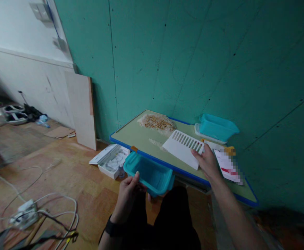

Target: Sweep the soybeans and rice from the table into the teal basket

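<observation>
My left hand (129,187) grips the near rim of a teal plastic bin (152,173), thumb on top, just below the front edge of the table (131,133). My right hand (206,158) is closed on the right end of a white slotted plate (182,152), which lies low over the tabletop. Beyond the plate's left end is a heap of yellow kernels mixed with white grains (157,123). A thin streak of white grains (157,143) lies nearer the plate's left corner.
A second teal bin (217,126) stands on a white lid at the table's back right. Near my right forearm lies a phone (227,166). An opened white box (112,161) sits on the floor to the left. Cables and a power strip (24,214) lie at lower left.
</observation>
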`<move>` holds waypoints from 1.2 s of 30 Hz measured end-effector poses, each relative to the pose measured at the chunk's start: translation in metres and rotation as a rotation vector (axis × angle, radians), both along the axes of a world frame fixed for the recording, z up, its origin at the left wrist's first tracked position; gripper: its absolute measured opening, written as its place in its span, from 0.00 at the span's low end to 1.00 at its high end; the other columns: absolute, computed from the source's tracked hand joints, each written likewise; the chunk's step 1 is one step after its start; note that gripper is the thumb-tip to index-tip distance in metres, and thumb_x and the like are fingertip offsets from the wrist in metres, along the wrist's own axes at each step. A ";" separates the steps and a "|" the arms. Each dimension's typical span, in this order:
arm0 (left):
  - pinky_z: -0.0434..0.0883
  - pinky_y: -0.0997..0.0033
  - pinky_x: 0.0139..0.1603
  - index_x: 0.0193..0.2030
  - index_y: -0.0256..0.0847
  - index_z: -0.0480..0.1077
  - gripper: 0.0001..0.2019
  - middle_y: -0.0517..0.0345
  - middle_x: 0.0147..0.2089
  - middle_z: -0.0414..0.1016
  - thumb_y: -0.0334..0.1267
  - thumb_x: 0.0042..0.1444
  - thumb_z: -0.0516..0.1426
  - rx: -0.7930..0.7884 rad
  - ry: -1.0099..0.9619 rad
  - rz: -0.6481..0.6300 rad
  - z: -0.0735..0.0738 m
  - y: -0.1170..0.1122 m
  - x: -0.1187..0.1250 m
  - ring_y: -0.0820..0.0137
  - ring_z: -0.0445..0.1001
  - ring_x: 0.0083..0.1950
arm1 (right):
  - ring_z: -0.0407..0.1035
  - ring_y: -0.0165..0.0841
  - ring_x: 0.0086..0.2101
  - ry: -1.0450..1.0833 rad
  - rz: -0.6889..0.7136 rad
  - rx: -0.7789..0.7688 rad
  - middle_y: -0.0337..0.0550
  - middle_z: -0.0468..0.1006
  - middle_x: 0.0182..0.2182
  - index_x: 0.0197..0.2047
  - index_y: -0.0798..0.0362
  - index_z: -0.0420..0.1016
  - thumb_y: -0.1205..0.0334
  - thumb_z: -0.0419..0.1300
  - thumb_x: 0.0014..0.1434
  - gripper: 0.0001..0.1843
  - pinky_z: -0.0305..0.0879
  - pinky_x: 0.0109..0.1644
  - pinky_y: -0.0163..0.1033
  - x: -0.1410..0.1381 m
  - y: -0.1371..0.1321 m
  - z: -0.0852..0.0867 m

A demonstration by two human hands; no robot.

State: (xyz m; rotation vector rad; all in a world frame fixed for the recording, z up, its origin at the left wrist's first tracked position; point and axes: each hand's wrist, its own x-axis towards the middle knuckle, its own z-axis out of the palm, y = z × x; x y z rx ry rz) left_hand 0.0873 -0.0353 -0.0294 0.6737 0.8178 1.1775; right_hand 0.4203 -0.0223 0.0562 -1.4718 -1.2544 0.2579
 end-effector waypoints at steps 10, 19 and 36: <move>0.70 0.75 0.25 0.19 0.37 0.73 0.24 0.56 0.19 0.77 0.55 0.50 0.70 0.046 0.028 0.007 0.013 -0.001 -0.005 0.72 0.73 0.20 | 0.78 0.45 0.39 0.160 0.136 0.010 0.46 0.83 0.41 0.46 0.47 0.69 0.43 0.70 0.51 0.26 0.75 0.43 0.49 -0.044 0.024 0.005; 0.70 0.73 0.24 0.18 0.37 0.72 0.24 0.53 0.18 0.77 0.56 0.49 0.70 0.057 0.019 -0.034 0.007 0.006 -0.009 0.70 0.74 0.19 | 0.78 0.45 0.41 0.279 0.249 -0.018 0.46 0.82 0.41 0.46 0.49 0.71 0.46 0.73 0.47 0.28 0.75 0.46 0.49 -0.073 0.043 0.002; 0.71 0.73 0.24 0.18 0.38 0.72 0.25 0.53 0.19 0.77 0.58 0.49 0.69 0.066 0.021 -0.023 -0.002 0.004 -0.004 0.70 0.74 0.20 | 0.77 0.45 0.43 0.476 0.267 -0.073 0.47 0.82 0.45 0.50 0.47 0.71 0.47 0.76 0.43 0.34 0.74 0.48 0.50 -0.066 0.028 0.008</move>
